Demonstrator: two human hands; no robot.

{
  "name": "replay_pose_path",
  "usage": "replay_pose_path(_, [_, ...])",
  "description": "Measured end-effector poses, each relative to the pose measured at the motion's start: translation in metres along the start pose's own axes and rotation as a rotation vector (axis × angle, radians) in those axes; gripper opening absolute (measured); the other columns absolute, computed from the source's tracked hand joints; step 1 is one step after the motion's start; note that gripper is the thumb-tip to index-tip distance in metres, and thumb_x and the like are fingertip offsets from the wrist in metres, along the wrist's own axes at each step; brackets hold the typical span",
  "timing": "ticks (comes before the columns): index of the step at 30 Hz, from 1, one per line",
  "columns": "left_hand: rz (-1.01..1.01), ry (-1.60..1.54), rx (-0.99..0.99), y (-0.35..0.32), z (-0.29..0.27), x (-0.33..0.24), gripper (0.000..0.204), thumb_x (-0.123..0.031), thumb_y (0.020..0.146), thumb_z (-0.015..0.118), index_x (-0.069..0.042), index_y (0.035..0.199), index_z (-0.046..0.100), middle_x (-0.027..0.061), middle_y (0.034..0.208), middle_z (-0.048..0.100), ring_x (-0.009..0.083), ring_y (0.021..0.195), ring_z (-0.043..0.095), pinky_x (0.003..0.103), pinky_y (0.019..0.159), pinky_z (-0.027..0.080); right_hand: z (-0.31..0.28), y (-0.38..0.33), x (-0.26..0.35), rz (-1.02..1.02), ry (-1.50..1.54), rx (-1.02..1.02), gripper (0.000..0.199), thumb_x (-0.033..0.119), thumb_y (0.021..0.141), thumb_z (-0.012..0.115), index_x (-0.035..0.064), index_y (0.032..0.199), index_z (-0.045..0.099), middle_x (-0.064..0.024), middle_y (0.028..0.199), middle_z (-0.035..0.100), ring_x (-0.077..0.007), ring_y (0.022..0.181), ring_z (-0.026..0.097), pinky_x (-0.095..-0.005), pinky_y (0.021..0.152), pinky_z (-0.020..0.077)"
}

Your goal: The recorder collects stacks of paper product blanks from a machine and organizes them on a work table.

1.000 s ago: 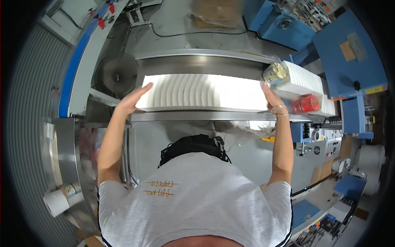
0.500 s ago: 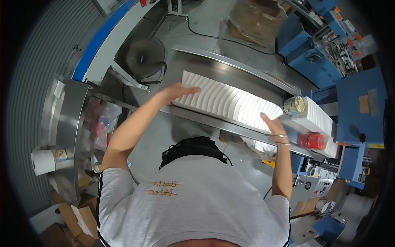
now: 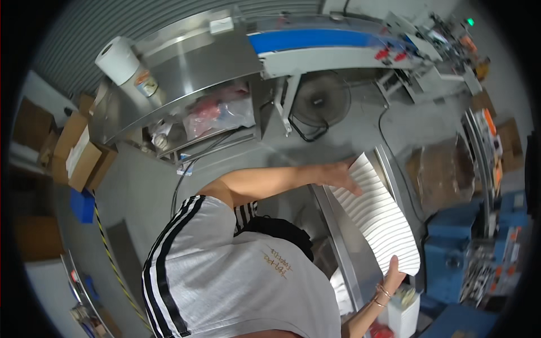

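Note:
A long row of thin white pieces [image 3: 378, 217], packed face to face and slightly bowed, spans the space between my hands. My left hand [image 3: 341, 177] is closed on its far end, thumb over the top. At the near end my right hand [image 3: 394, 272] grips it, thumb up, with thin bracelets at the wrist. What the pieces are exactly I cannot make out. Under and beside the row runs a stainless steel trough [image 3: 354, 256]. More white pieces [image 3: 403, 312] stand near my right wrist, with a red container [image 3: 381, 331] beside them.
Ahead on the left is a steel table [image 3: 186, 70] with a paper roll [image 3: 117, 60] and a jar [image 3: 145, 83]. A blue belt conveyor [image 3: 321, 40] adjoins it. On the floor are a round fan [image 3: 320, 101], a cable [image 3: 389, 146] and open cardboard boxes [image 3: 79, 152]; blue machinery [image 3: 451, 262] stands right.
My body and view have turned left toward the steel table. Both hands keep hold of the white row, which appears lifted from the trough.

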State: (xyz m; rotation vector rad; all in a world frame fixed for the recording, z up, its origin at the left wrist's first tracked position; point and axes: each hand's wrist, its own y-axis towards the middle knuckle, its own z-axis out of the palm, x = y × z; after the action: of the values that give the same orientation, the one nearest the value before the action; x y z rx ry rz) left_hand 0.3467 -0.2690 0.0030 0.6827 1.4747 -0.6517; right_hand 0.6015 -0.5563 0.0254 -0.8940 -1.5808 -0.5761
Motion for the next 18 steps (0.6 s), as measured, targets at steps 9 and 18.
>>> replay_pose_path(9, [0.016,0.164,-0.534,-0.1,-0.261,-0.035,0.081,-0.022,0.073,0.081,-0.005,0.138,0.036,0.0086,0.125,0.054,0.0208,0.113,0.053,0.033,0.099,0.042,0.314,0.021,0.13,-0.309,-0.008,0.455,0.058,0.003,0.078,0.069,-0.0089,0.129,0.044,-0.0143,0.125,0.054,-0.0227,0.11,0.053,-0.0324,0.099,0.0382])
replay_pose_path(18, [-0.317,-0.258,-1.003,-0.269,-0.44,-0.001,0.08,-0.036,0.081,0.072,0.004,0.139,0.035,0.0205,0.135,0.047,0.0286,0.129,0.042,0.039,0.107,0.033,0.676,-0.01,0.165,-0.277,-0.055,1.335,0.045,0.018,0.081,0.07,0.0018,0.121,0.056,-0.0068,0.109,0.062,-0.0163,0.098,0.057,-0.0308,0.086,0.0459])
